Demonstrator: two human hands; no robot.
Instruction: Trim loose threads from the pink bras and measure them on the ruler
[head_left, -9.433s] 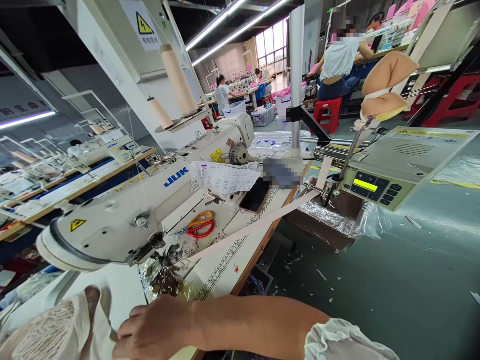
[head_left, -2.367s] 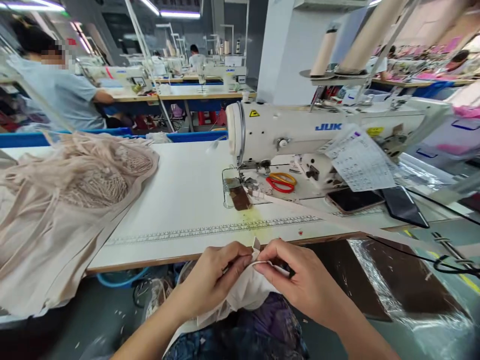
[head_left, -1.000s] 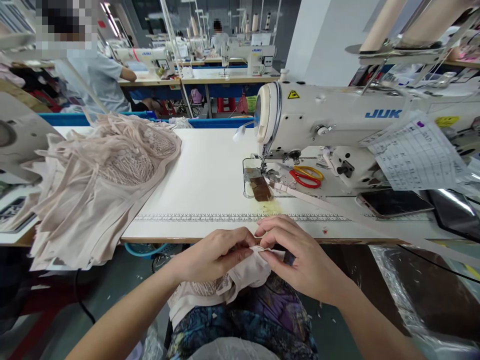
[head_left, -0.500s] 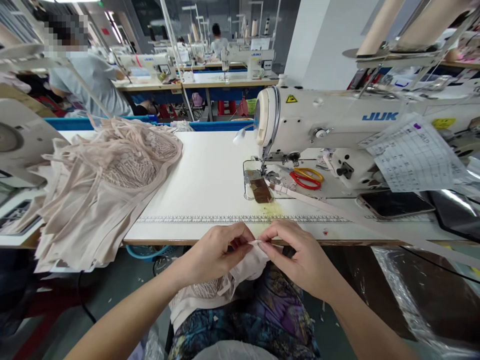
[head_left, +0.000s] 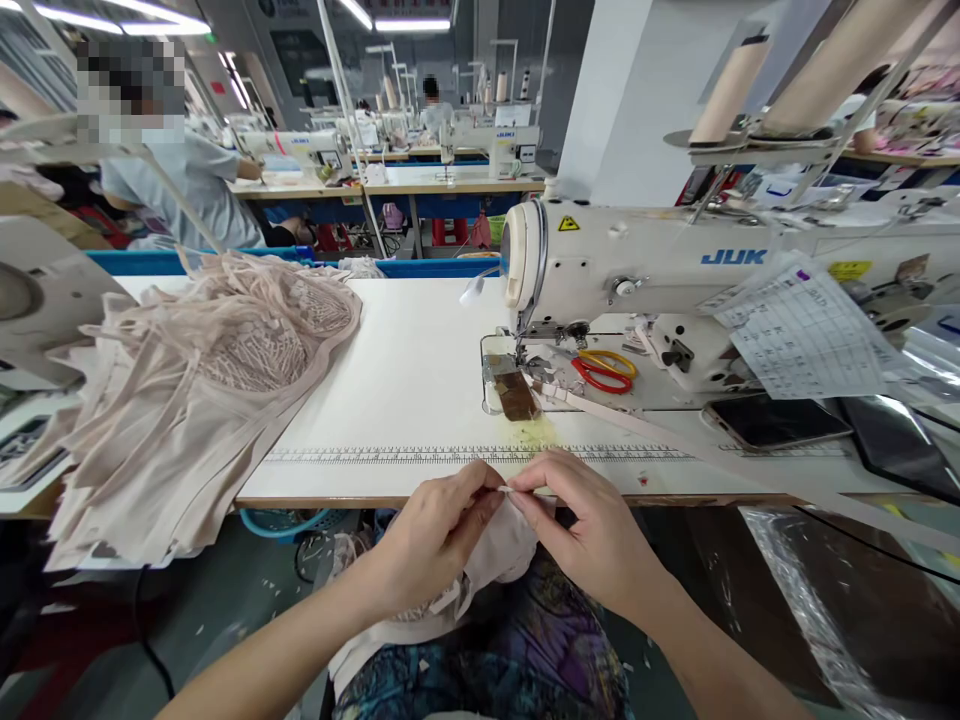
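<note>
Head view, looking down at my lap and the sewing table. At the lower centre of the frame my left hand (head_left: 439, 535) and right hand (head_left: 592, 535) meet, thumb and forefinger of each pressed together, pinching the thin edge of a pale beige garment (head_left: 491, 555). The cloth is soft and limp, with a lacy patch lower down, and it hangs from my fingertips into my lap just below the table's front edge.

The table (head_left: 405, 370) is flat, smooth and white, with a printed ruler (head_left: 390, 455) running along its near side and a yellowish stain at centre. On the left of the frame lies a heap (head_left: 202, 390) of the same beige fabric, crumpled and partly lace. Right of centre stands a cream sewing machine (head_left: 660, 275), hard and glossy, with a beige strap (head_left: 637, 425) trailing from its needle area towards the right. Orange-handled scissors (head_left: 604, 368) lie under its arm, a dark phone (head_left: 776, 422) beside a printed paper (head_left: 802, 335) further right.

Upper frame: a factory hall with rows of similar machines, strip lights, and a person in a grey shirt (head_left: 191, 195) seated at upper left.
</note>
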